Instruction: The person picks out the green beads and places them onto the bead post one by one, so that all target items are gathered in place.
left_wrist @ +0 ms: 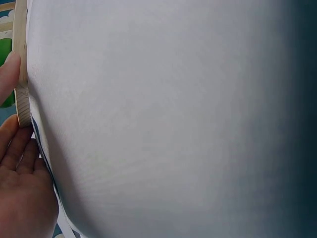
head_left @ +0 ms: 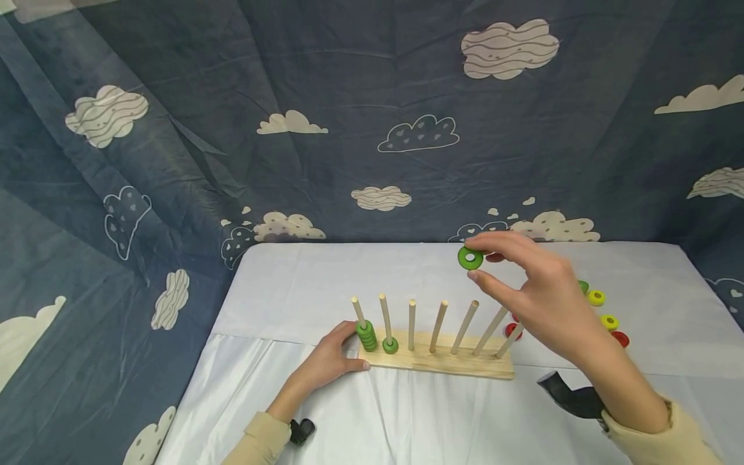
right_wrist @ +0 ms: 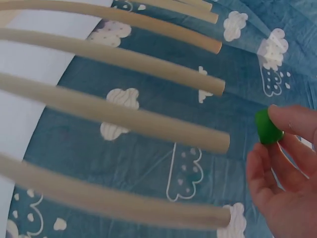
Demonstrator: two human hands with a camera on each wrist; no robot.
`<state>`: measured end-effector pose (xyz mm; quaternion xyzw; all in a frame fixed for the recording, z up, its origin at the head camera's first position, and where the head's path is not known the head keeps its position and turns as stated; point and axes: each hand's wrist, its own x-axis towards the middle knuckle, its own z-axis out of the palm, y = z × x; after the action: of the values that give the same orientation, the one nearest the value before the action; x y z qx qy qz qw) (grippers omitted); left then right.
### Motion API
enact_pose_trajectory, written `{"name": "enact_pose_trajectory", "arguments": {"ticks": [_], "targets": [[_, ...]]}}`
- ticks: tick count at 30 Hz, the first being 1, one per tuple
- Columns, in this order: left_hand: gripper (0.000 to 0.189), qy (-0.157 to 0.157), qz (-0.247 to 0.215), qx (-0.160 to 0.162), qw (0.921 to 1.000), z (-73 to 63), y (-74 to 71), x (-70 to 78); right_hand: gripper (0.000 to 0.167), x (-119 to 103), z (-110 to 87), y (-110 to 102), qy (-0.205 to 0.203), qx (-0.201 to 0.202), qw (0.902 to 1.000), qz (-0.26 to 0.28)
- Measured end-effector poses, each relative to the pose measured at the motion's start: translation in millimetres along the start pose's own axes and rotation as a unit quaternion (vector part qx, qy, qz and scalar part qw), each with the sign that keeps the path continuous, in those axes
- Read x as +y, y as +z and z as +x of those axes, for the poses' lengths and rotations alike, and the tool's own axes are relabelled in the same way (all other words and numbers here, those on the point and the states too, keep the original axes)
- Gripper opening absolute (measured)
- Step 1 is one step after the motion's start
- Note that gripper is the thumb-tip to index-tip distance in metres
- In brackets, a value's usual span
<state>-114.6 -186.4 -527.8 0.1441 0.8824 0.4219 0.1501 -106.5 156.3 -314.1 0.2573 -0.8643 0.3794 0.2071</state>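
A wooden stand (head_left: 442, 364) with a row of several upright pegs lies across the white cloth. Its leftmost peg carries a stack of green rings (head_left: 366, 338), and a green ring (head_left: 390, 347) sits at the foot of the second peg. My left hand (head_left: 328, 357) grips the stand's left end, thumb along the front edge and fingers behind. Above the right-hand pegs, my right hand (head_left: 549, 303) pinches another green ring (head_left: 470, 266) between thumb and index finger. In the right wrist view that ring (right_wrist: 268, 129) is beyond the peg tips.
Behind and beside my right hand lie loose yellow rings (head_left: 595, 298), red rings (head_left: 620, 338) and a partly hidden green one (head_left: 583, 286). A dark cloud-patterned cloth (head_left: 349, 161) hangs behind the table. Black camera mounts (head_left: 572, 395) sit at both wrists.
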Motion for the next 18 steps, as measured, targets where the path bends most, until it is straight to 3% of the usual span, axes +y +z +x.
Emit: {"name": "enact_pose_trajectory", "arguments": {"ticks": [11, 18], "targets": [[0.075, 0.005, -0.006, -0.001, 1.0, 0.1, -0.3, 0.4, 0.051, -8, 12.8, 19, -0.022, -0.02, 0.9981, 0.055], [0.074, 0.02, -0.006, 0.001, 0.9998, -0.2, -0.2, -0.1, 0.045, -14, 19.8, 32, -0.014, -0.046, 0.996, 0.076]]}}
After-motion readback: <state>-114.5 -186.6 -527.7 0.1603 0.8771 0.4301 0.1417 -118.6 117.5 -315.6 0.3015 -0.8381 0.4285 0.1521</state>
